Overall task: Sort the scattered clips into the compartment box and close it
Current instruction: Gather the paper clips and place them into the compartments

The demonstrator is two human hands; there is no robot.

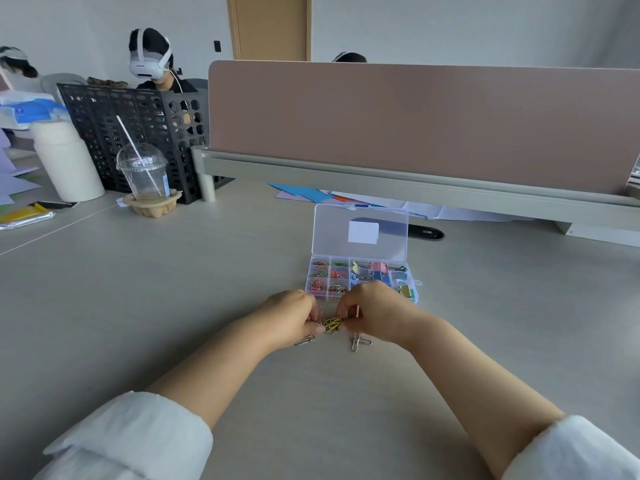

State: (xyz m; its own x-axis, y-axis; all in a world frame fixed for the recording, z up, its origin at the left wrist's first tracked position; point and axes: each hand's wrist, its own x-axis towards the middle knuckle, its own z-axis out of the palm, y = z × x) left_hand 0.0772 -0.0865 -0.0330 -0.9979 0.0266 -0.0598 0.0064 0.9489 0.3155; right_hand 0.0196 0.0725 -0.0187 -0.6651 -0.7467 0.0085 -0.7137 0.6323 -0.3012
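Pale desk (173,306), both hands (334,315) meeting, fingertips pinching yellow clips (333,323), forearms converging

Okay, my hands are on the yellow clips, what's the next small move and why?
Probably lift the yellow clips, pinched between left hand and right hand, forward into a compartment of the box: its lid stands open just beyond, and silver clips wait on the table.

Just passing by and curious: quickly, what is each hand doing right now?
Left hand: pinching a bunch of yellow paper clips.
Right hand: pinching the same bunch from the other side.
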